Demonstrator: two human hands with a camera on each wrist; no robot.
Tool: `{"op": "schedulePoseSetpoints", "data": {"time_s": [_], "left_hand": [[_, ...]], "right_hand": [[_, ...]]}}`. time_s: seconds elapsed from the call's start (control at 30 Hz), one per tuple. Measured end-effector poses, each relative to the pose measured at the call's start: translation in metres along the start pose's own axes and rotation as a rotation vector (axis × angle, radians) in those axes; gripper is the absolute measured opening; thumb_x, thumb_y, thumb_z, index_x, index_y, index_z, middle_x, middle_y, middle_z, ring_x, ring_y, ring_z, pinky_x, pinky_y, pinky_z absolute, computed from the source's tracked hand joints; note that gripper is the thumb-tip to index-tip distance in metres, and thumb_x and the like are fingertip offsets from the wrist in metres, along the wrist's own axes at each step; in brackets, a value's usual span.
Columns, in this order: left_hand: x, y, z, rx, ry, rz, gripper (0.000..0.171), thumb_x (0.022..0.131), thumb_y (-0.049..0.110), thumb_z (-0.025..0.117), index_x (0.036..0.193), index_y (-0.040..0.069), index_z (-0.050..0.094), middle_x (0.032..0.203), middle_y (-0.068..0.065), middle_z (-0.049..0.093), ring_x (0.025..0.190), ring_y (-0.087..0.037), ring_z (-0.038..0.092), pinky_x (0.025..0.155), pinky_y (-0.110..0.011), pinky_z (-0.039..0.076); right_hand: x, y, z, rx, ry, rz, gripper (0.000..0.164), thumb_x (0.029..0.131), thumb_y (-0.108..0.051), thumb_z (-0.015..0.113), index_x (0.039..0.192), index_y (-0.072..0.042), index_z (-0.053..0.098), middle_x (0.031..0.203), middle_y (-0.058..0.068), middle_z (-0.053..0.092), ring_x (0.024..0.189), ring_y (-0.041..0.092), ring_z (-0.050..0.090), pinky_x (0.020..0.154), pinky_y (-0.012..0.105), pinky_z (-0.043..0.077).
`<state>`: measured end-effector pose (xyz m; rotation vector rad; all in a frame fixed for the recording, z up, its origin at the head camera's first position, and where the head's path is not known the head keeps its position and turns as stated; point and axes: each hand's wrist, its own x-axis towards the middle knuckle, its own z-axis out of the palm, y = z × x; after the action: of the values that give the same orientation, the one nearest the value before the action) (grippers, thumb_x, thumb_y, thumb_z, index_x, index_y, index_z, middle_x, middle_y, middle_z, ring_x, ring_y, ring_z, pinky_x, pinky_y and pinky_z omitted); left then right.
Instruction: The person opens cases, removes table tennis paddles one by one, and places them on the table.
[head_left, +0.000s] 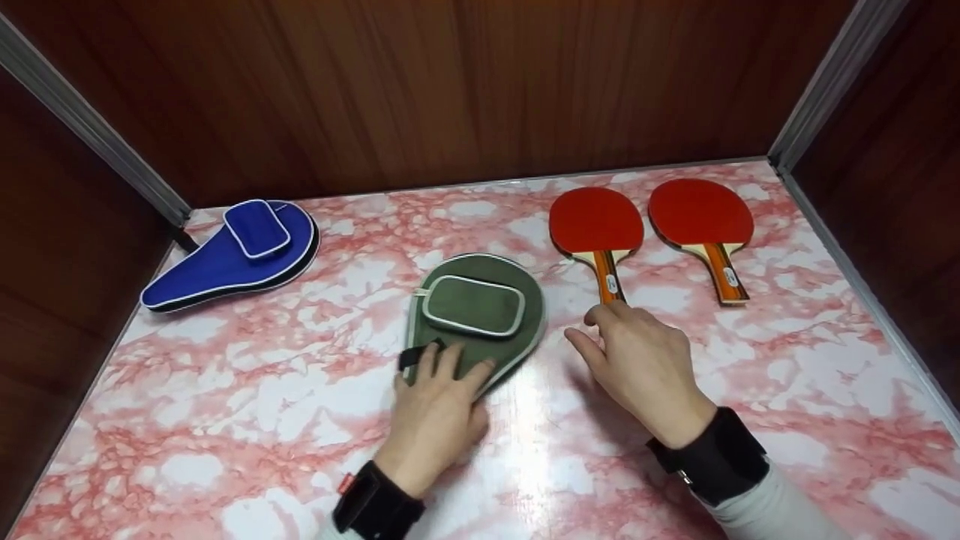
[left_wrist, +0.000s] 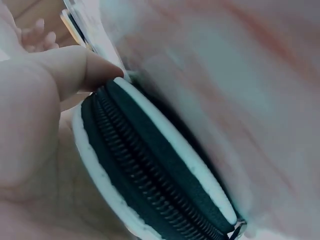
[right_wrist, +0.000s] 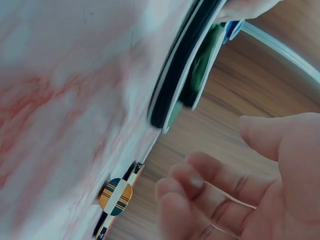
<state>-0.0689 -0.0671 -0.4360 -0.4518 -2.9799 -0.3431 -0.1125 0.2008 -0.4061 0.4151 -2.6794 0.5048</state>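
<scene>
My left hand (head_left: 435, 420) lies over the narrow end of a green table tennis paddle case (head_left: 517, 352), gripping it with fingers across the top. In the left wrist view, the thumb (left_wrist: 75, 70) presses at the edge of the case beside its dark zipper (left_wrist: 150, 175). The case has white piping and a small front pocket. My right hand (head_left: 649, 367) hovers just short of a red table tennis paddle (head_left: 596, 221), overlapping the end of its handle in the head view. Its fingers are loosely bent around nothing, as the right wrist view shows.
Another red paddle (head_left: 701, 214) lies at the right, handle toward me. A blue paddle case (head_left: 217, 270) with a pocket rests at the far left. Wooden panels (head_left: 480, 90) wall the pink-and-white marbled table (head_left: 247, 420) at the back and both sides.
</scene>
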Motion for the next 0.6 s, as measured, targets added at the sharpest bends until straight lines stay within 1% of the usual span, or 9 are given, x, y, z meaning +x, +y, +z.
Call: {"op": "schedulePoseSetpoints", "data": {"time_s": [0.1,0.17,0.33,0.43,0.6], "left_hand": [[-0.005,-0.018,-0.005,-0.014,-0.048,-0.067,0.06,0.095,0.027,0.078,0.153,0.027,0.067,0.163,-0.022,0.05,0.152,-0.057,0.04,0.104,-0.088,0.038],[-0.009,-0.03,-0.009,-0.012,-0.067,-0.107,0.062,0.095,0.027,0.077,0.155,0.028,0.065,0.164,-0.022,0.049,0.153,-0.056,0.038,0.105,-0.089,0.036],[-0.021,-0.057,-0.016,-0.009,-0.053,-0.171,0.06,0.095,0.023,0.075,0.154,0.026,0.066,0.161,-0.023,0.052,0.154,-0.055,0.038,0.105,-0.091,0.033],[-0.028,-0.07,-0.021,-0.02,-0.045,-0.199,0.057,0.096,0.023,0.074,0.153,0.024,0.067,0.159,-0.023,0.052,0.153,-0.055,0.038,0.104,-0.091,0.033],[-0.041,-0.092,-0.03,-0.034,-0.055,-0.245,0.06,0.095,0.022,0.073,0.154,0.023,0.065,0.161,-0.024,0.05,0.154,-0.056,0.036,0.102,-0.093,0.032]], "right_hand": [[-0.001,0.0,0.002,0.002,0.002,-0.01,0.03,0.1,-0.038,0.083,0.103,-0.008,0.078,0.095,0.008,0.071,0.082,0.034,0.07,0.055,0.054,0.054],[-0.001,0.0,0.002,0.005,0.002,-0.018,0.03,0.1,-0.037,0.083,0.104,-0.008,0.078,0.097,0.009,0.071,0.085,0.035,0.068,0.055,0.055,0.055],[-0.001,0.0,0.004,0.023,-0.004,-0.027,0.031,0.101,-0.036,0.081,0.11,-0.006,0.078,0.105,0.011,0.072,0.093,0.036,0.068,0.059,0.055,0.057],[-0.001,0.001,0.004,0.023,0.001,-0.038,0.034,0.102,-0.035,0.081,0.115,-0.004,0.077,0.111,0.013,0.072,0.098,0.037,0.069,0.063,0.055,0.059],[0.0,0.002,0.005,0.02,-0.006,-0.055,0.039,0.103,-0.035,0.08,0.124,-0.002,0.075,0.119,0.017,0.073,0.107,0.039,0.07,0.071,0.056,0.061]]}}
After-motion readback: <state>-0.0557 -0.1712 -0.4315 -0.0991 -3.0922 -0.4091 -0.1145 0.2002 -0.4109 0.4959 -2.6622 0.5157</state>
